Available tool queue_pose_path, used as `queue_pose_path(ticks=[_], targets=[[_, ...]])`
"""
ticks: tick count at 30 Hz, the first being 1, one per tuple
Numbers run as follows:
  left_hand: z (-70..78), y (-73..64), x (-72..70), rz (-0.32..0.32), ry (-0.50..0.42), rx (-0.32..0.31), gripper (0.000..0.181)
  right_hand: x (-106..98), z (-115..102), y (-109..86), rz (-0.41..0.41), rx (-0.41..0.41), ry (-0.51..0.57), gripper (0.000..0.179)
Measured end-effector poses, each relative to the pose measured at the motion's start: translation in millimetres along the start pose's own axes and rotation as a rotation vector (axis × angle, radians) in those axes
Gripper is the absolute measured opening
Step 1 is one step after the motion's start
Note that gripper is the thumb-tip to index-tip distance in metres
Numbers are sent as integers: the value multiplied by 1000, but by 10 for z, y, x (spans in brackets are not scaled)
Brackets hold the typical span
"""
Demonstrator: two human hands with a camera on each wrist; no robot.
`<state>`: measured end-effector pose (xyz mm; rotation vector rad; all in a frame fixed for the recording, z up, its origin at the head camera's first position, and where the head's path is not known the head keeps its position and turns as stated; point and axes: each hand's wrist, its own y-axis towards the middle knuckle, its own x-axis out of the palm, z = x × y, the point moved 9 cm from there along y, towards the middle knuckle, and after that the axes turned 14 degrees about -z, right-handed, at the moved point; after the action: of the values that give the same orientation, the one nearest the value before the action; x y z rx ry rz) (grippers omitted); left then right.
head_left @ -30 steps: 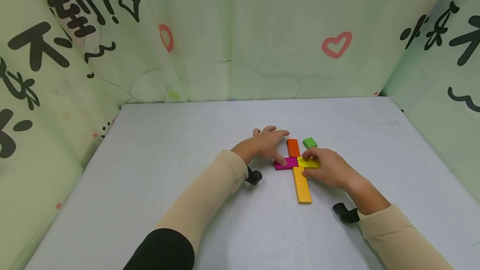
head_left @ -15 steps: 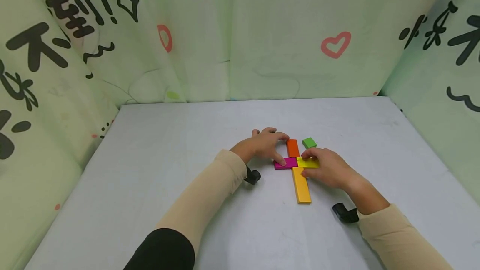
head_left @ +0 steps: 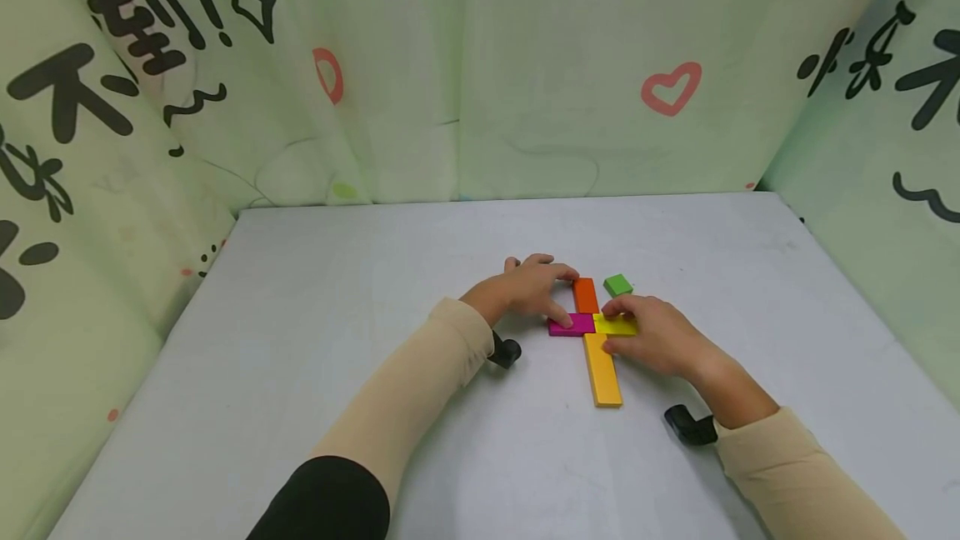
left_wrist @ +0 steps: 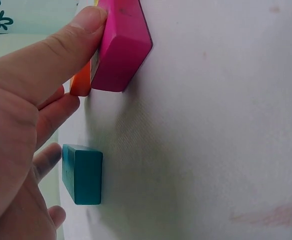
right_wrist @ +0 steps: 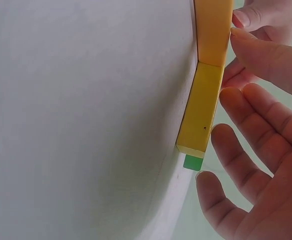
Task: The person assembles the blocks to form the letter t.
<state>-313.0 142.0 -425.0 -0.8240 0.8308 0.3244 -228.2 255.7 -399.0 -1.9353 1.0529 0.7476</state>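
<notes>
Flat coloured blocks lie joined in a cross on the table: orange (head_left: 586, 297) at the far end, magenta (head_left: 581, 324) on the left, yellow (head_left: 606, 326) on the right, and a long amber block (head_left: 603, 377) nearest me. My left hand (head_left: 525, 288) rests its thumb on the magenta block, its index fingertip right at the orange block's far left corner. My right hand (head_left: 663, 340) reaches over the yellow block, thumb tip at the amber block's near edge and relaxed fingers along the yellow one's far side. Beneath my left fingers stands a teal block (left_wrist: 87, 175), hidden in the head view.
A small green block (head_left: 618, 285) lies apart, just beyond my right fingers. The white table (head_left: 360, 273) ends at a pale green curtain (head_left: 525, 90) behind and at both sides. Black camera mounts (head_left: 504, 352) sit at both wrists.
My left index finger has bent down slightly to the orange block's far corner. My right hand and the blocks stay in place.
</notes>
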Motion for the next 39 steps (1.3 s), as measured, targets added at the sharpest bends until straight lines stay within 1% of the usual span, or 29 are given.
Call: queue_pose_path(ticks=[7,14,18,23,27,32,39], targets=[[-4,12,3,4,-9,-2,73,-8,-7,-8,7,-11,-3,44],[-25,-17,-42,36,-18,-18,75,-10,-8,-9,9,-12,-4,43],[-29,-50,-74,50,-39,3,74,-16,-14,-14,11,-19,-7,42],[-35,-103,-126,87,-68,56,71,-14,-24,-13,8,-22,-6,43],[-58,-134,-154,108,-121,88,69,-13,-23,-10,4,-11,-7,44],[-100,-149,-162,124,-180,104,67,-9,-15,-7,2,1,-5,45],[-148,-159,-158,154,-194,91,65,4,-1,1,2,4,-1,45]])
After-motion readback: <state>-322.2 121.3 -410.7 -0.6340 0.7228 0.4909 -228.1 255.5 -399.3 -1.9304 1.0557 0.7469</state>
